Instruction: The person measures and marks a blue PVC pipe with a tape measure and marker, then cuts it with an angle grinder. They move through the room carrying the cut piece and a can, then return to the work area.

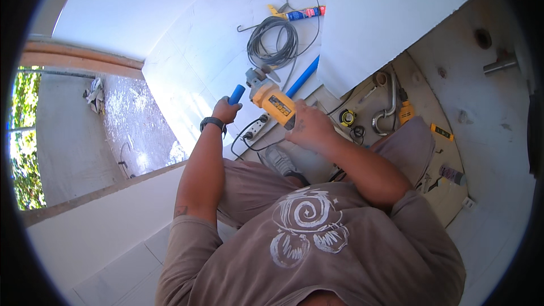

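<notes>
My left hand (226, 112), with a dark watch on its wrist, is closed around a short blue pipe (237, 94) that sticks up past the fingers. In my right hand (310, 128) is a yellow angle grinder (274, 103), gripped by its rear body. The grinder's metal head points up and left, a little to the right of the pipe's upper end and apart from it. Beyond the grinder a longer blue pipe (304, 77) slants across the white tiles. I cannot tell whether the grinder's disc is spinning.
A coiled grey cable (273, 41) and a blue-and-red sealant tube (306, 13) lie farther off. Below the grinder sits a white power strip (258, 128) with plugs. To the right are a tape measure (347, 117), a chrome drain trap (390, 107) and a yellow level (442, 131). An opening (136, 119) lies left.
</notes>
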Motion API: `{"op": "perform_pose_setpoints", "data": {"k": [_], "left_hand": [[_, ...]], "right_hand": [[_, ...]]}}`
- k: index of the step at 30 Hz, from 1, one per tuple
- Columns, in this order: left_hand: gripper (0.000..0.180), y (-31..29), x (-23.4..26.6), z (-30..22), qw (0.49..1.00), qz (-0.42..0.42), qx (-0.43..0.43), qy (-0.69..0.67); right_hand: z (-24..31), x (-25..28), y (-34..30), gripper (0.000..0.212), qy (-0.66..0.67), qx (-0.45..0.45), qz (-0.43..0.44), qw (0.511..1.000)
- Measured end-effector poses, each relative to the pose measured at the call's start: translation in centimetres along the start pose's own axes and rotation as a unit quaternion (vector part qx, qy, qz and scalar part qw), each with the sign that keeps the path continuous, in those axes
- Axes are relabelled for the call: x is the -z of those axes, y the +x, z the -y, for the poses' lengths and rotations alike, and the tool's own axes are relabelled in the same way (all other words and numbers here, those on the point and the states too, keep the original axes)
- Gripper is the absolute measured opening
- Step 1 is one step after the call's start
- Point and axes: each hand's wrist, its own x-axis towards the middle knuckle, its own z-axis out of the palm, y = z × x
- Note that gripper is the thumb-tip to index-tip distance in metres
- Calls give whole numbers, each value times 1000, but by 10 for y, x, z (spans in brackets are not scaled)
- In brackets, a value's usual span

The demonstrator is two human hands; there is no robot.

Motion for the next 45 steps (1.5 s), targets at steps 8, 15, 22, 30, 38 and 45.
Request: {"op": "perform_pose_setpoints", "data": {"k": [8, 15, 22, 30, 38, 45], "left_hand": [[86, -57, 13, -65, 951, 144, -13, -273], [80, -123, 24, -110, 789, 231, -42, -568], [43, -132, 40, -116, 693, 143, -89, -701], [47, -127, 84, -95, 581, 84, -142, -797], [58, -131, 83, -81, 598, 39, -136, -789], [48, -133, 81, -78, 602, 78, -135, -784]], "right_hand": [[10, 9, -3, 57, -1, 15, -29, 999], [59, 15, 14, 58, -7, 45, -77, 996], [88, 5, 19, 77, 52, 211, -101, 971], [78, 17, 24, 85, 301, 287, 93, 905], [92, 12, 15, 81, 158, 257, 60, 951], [93, 5, 26, 78, 333, 150, 203, 909]]}}
